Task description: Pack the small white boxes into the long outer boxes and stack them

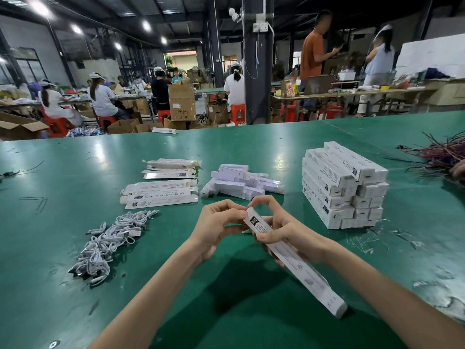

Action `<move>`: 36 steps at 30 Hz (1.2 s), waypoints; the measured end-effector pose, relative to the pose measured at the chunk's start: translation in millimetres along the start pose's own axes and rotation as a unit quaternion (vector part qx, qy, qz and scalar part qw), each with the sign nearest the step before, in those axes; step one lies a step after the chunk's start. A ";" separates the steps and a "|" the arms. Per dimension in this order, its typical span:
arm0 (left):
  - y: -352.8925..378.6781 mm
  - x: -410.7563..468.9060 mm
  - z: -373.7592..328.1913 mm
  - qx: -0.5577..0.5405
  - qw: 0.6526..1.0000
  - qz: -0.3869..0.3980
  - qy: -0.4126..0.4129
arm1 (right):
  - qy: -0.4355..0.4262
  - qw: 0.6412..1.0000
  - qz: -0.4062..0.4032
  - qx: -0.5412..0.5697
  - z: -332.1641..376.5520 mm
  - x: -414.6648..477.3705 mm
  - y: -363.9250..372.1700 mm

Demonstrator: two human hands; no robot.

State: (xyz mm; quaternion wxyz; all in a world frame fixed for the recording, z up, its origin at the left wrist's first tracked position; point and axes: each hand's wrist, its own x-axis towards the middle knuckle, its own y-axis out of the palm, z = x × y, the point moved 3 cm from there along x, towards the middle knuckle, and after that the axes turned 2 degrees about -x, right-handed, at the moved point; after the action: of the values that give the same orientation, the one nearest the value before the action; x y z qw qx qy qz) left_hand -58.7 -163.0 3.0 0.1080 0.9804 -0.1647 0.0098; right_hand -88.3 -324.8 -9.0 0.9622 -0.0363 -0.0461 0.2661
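A long white outer box (297,265) is held above the green table (75,248), its far end near my fingertips and its near end pointing toward me at the lower right. My right hand (284,231) grips it around the upper part, thumb on its printed face. My left hand (219,222) pinches the far end with curled fingers. Behind my hands lies a loose heap of small white boxes (241,182). At the right stands a crosswise stack of filled long boxes (344,185). Flat unfolded outer boxes (161,192) lie to the left.
A tangle of white cables (108,243) lies at the left front. Dark red and black wires (440,154) spread at the right edge, with another person's hand (459,170) there. Beyond the table's far edge, seated workers, cartons and red stools fill the hall.
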 end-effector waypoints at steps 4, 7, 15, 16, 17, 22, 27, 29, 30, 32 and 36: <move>-3.0 1.0 -0.1 0.016 1.000 0.023 -0.002 | 0.005 1.000 0.020 0.023 -3.6 1.7 -1.4; -5.1 1.3 -0.5 0.015 0.999 0.036 -0.001 | 0.011 0.999 0.027 0.029 -5.8 2.6 -2.2; -7.4 1.9 0.4 0.011 0.998 0.061 -0.004 | 0.018 0.999 0.025 0.020 -6.0 3.0 -3.2; -7.4 1.8 1.0 0.008 0.998 0.065 -0.005 | 0.018 0.999 0.027 0.020 -5.6 2.6 -3.1; -7.1 2.0 1.8 0.005 0.998 0.069 -0.005 | 0.018 0.999 0.029 0.021 -5.4 2.5 -2.9; -6.1 2.5 4.6 -0.004 0.997 0.077 -0.008 | 0.027 0.998 0.037 0.034 -3.9 1.2 -2.9; -2.7 2.2 7.2 0.001 0.999 0.054 -0.006 | 0.027 0.999 0.024 0.039 -2.5 0.6 -3.3; -2.5 2.1 7.1 0.006 0.999 0.051 -0.004 | 0.028 0.999 0.021 0.040 -2.1 0.3 -3.8; -2.8 2.1 6.6 0.007 0.999 0.052 -0.002 | 0.029 0.998 0.024 0.043 -1.9 -0.1 -3.8; -4.4 2.4 5.4 0.006 0.998 0.062 0.001 | 0.032 0.997 0.039 0.058 -1.5 -1.1 -2.9; -7.5 2.8 3.8 -0.003 0.997 0.075 0.008 | 0.032 0.993 0.057 0.097 -0.3 -1.6 0.7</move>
State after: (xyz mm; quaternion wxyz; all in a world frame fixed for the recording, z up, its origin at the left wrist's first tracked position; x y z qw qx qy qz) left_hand -53.7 -157.8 -2.2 0.1109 0.9648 -0.2371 0.0258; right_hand -90.0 -325.0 -9.6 0.9453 0.0456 0.0128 0.3227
